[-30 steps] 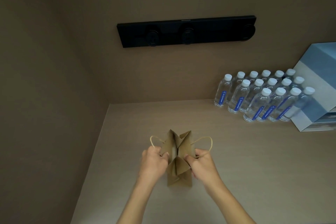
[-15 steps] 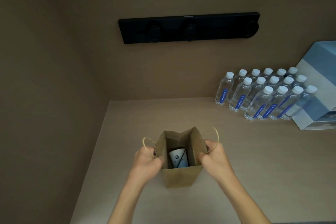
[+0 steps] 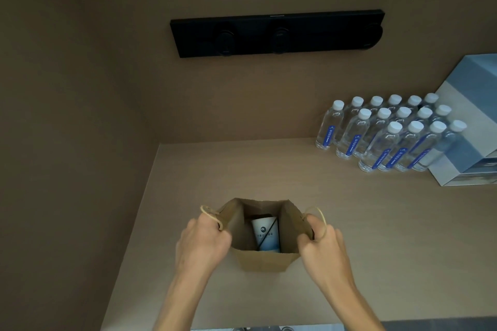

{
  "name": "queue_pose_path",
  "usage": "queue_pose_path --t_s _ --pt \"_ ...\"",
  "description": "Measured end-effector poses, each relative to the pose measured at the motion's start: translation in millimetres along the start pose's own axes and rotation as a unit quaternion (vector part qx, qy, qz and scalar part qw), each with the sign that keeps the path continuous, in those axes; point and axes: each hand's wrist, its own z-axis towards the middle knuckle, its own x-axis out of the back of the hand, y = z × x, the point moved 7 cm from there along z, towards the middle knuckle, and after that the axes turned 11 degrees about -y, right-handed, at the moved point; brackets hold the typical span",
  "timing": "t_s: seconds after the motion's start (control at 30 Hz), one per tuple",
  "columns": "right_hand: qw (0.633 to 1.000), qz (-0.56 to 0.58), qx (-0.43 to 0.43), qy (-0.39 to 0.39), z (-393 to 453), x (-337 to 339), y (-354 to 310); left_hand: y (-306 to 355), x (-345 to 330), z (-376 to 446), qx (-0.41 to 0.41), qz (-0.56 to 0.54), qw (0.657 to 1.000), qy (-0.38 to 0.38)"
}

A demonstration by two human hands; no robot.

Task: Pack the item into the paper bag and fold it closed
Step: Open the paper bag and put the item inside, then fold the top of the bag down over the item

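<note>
A small brown paper bag [image 3: 265, 260] stands upright on the beige counter, its mouth pulled wide open. Inside it sits a white item with a dark logo and a blue lower band [image 3: 265, 234]. My left hand [image 3: 200, 244] grips the bag's left rim, with the left twine handle looping out above my fingers. My right hand [image 3: 324, 247] grips the right rim, and the right twine handle arches over it.
Several clear water bottles with white caps [image 3: 387, 134] stand at the back right. A blue and white box [image 3: 473, 126] leans beside them. A black panel [image 3: 277, 32] is fixed on the back wall. A brown side wall closes the counter [image 3: 376, 223] on the left.
The bag's top was pinched shut a second ago; my hands have pulled its sides apart, and the mouth now stands wide with the item showing inside.
</note>
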Motion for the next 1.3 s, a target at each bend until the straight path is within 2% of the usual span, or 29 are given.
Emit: queue_pose_path --t_s 0.17,0.23,0.33,0.53,0.6,0.7,0.83,0.9,1.0,1.3 --pt "0.997 0.076 0.016 -0.020 -2 -3 9 2 -12 -5 -0.009 0.029 0.999 -0.012" --pt "0.993 0.106 0.011 -0.051 -2 -4 19 -1 -12 -5 -0.014 0.016 1.000 -0.017" --pt "0.984 0.091 0.060 -0.140 -9 -12 17 1 -11 -4 -0.031 0.005 0.999 -0.034" --pt "0.962 0.025 0.175 -0.206 -20 -9 -1 21 -7 -1 -0.101 0.046 0.993 -0.041" --pt "0.959 -0.026 0.195 -0.205 -21 -5 -7 27 -3 0 -0.115 0.063 0.991 -0.029" --pt "0.955 -0.078 0.176 -0.227 -19 2 -2 33 8 2 -0.103 0.067 0.992 0.010" --pt "0.944 -0.097 0.140 -0.282 -21 6 9 38 23 -2 -0.109 -0.013 0.990 0.088" --pt "0.953 -0.071 0.152 -0.253 -21 10 5 40 24 -7 -0.124 -0.049 0.984 0.116" --pt "0.970 -0.068 0.165 -0.165 -20 14 -10 37 20 -14 -0.136 -0.086 0.977 0.140" --pt "0.979 -0.131 0.129 -0.085 -18 3 -41 38 0 -26 -0.233 -0.226 0.943 0.073"
